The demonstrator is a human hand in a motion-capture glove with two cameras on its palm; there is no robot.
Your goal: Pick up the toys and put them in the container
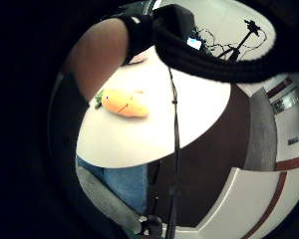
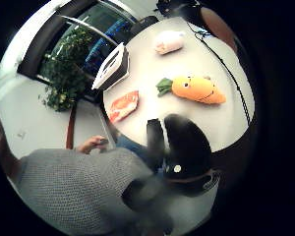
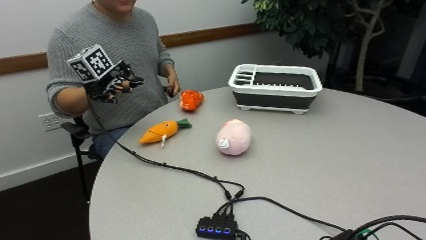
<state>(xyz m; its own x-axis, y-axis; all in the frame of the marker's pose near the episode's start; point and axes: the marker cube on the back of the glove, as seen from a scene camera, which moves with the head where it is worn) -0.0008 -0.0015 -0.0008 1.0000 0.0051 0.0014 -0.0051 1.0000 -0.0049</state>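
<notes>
My gloved right hand (image 3: 112, 84) is raised in the air off the table's near-left edge, fingers loosely curled, holding nothing. An orange carrot plush (image 3: 160, 132) (image 2: 199, 89) (image 1: 124, 103) lies on the round grey table (image 3: 319, 150), closest to the hand. A pink round plush (image 3: 233, 136) (image 2: 168, 42) lies to its right. A red-orange flat toy (image 3: 191, 99) (image 2: 124, 105) sits near the table's far-left edge. The white and black container (image 3: 266, 89) (image 2: 113, 66) stands at the back of the table with nothing visible in it.
A black cable (image 3: 173, 167) runs from the glove across the table to a small hub (image 3: 216, 230) at the front edge. The person's bare left hand (image 3: 173, 82) rests by the table edge near the red-orange toy. A potted plant (image 3: 319, 25) stands behind the container.
</notes>
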